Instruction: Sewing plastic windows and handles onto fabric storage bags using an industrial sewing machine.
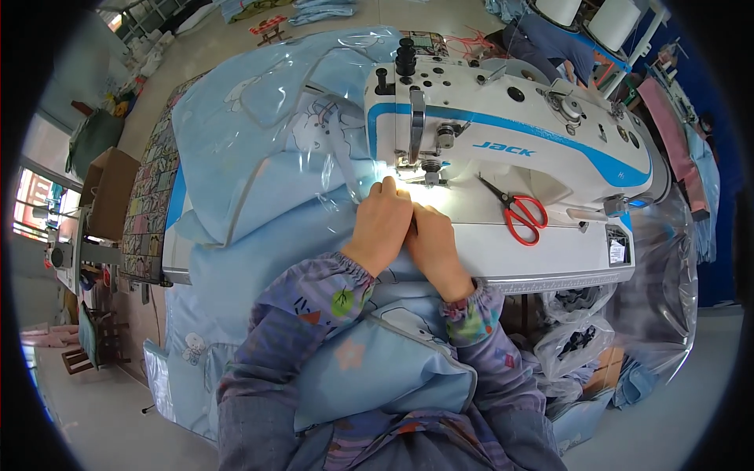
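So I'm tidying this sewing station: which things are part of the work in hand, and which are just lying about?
In use: left hand and right hand pressing the light blue fabric by the sewing machine needle.
Lying about: red-handled scissors, clear plastic bags, cardboard box.

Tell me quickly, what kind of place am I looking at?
Likely a garment sewing workshop: both hands press pale blue fabric under an industrial sewing machine, red-handled scissors lie on its bed, and large thread cones stand behind.
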Motion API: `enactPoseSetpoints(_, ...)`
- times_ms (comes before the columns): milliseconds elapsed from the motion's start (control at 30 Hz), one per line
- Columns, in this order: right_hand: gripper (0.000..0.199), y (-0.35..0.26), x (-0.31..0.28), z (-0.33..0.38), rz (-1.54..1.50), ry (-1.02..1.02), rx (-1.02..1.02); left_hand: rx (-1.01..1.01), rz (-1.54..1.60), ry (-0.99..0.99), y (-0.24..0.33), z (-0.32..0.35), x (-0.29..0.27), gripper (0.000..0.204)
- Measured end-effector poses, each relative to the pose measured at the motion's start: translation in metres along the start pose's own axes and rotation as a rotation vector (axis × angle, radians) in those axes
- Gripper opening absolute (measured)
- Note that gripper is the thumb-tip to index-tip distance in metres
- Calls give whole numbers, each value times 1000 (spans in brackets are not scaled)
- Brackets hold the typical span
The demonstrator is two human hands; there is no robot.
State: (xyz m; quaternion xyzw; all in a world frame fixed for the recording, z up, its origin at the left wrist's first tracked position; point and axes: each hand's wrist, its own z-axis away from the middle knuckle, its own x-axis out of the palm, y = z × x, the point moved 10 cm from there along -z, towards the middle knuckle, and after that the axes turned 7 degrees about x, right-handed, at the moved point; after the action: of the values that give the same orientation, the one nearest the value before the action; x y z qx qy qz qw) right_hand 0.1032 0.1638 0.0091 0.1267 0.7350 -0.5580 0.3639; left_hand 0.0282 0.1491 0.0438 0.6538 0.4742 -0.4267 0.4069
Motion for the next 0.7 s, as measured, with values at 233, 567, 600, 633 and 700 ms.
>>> enactPoseSetpoints(233,27,-6,-10,29,-215,-138,118,126,-274,91,7,12,-37,20)
enactPoseSetpoints(567,20,5,1,10,-339,-45,146,3,-86,16,2,2,-4,14)
enactPoseSetpoints(600,19,0,0,10,-233,-86,103,11,-72,35,-1,2,-5,14)
enactPoseSetpoints(633,19,-3,-1,9,-122,-122,61,11,-69,42,2,3,-2,14)
enactPoseSetpoints(700,20,-33,-24,26,166,-90,43,-15,50,-24,-1,15,9,17)
